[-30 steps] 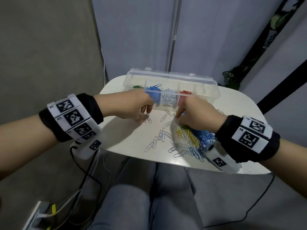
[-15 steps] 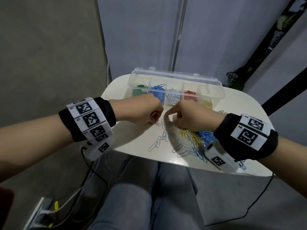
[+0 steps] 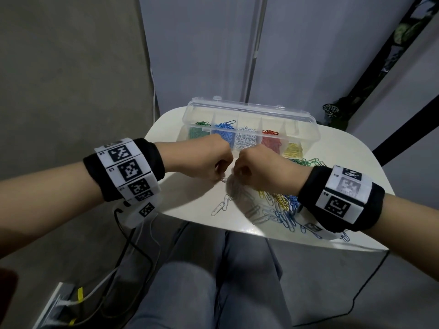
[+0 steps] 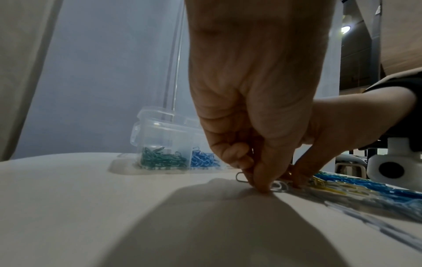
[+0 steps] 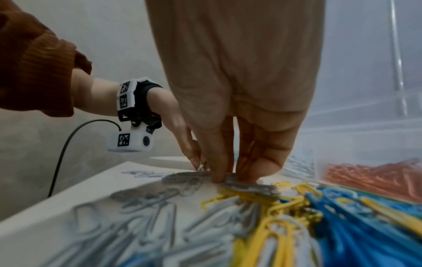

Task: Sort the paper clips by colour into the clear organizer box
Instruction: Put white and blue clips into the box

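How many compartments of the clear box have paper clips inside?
5, left to right: green, blue, white, red, yellow. The hands hide part of the front wall.

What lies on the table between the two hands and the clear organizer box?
In the head view, only a narrow bare strip of white table separates the left hand and right hand from the clear organizer box; no clip shows there.

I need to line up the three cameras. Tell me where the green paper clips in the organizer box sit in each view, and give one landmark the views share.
Head: green paper clips fill the leftmost compartment of the organizer box, above the left hand.
Left wrist: centre-left, in the box's near end compartment, beside blue clips.
Right wrist: not discernible; hidden behind the right hand.
Shared landmark: the white table.
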Available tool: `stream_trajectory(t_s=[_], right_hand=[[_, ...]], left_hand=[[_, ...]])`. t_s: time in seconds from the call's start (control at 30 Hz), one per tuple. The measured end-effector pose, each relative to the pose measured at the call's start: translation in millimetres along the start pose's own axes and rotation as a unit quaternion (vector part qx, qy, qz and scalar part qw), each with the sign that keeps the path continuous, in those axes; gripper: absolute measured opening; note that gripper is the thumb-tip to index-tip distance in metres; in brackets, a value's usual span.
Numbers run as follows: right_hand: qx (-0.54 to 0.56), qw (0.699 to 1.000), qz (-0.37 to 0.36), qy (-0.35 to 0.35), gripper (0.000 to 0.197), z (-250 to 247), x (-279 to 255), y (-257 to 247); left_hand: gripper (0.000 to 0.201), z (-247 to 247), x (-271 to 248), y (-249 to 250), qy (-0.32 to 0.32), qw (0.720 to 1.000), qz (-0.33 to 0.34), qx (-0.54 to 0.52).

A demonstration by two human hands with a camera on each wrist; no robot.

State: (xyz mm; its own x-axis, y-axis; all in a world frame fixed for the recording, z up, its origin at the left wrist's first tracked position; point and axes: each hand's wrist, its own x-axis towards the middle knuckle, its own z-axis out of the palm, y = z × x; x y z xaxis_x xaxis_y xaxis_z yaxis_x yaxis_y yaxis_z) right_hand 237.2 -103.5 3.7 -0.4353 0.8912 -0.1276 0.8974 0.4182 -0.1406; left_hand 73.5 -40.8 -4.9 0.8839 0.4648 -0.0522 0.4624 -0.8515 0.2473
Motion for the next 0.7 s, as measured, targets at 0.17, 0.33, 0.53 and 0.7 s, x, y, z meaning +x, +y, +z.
stream_trajectory(t_s=[0.17, 0.33, 0.53, 0.7], right_hand=[[-0.018, 1.0, -0.002, -0.002, 0.011, -2.2, -3.9, 1.5], [-0.023, 1.0, 0.009, 0.002, 0.013, -1.4, -7.4, 7.9], [-0.037, 0.999, 0.007, -0.006, 0.017, -7.0, -13.2, 8.1], [-0.052, 0.998, 0.032, -0.015, 0.024, -7.8, -14.4, 6.5]], left_hand=[[0.011, -4.7, -2.5, 1.6, -0.029, 0.998, -0.034, -0.04], [0.013, -44.7, 12.7, 7.8, 0.052, 0.984, -0.095, -0.143], [0.013, -73.1, 58.2, 13.1, 0.117, 0.94, -0.207, -0.244], [0.018, -65.9, 83.8, 13.0, 0.088, 0.938, -0.28, -0.184]])
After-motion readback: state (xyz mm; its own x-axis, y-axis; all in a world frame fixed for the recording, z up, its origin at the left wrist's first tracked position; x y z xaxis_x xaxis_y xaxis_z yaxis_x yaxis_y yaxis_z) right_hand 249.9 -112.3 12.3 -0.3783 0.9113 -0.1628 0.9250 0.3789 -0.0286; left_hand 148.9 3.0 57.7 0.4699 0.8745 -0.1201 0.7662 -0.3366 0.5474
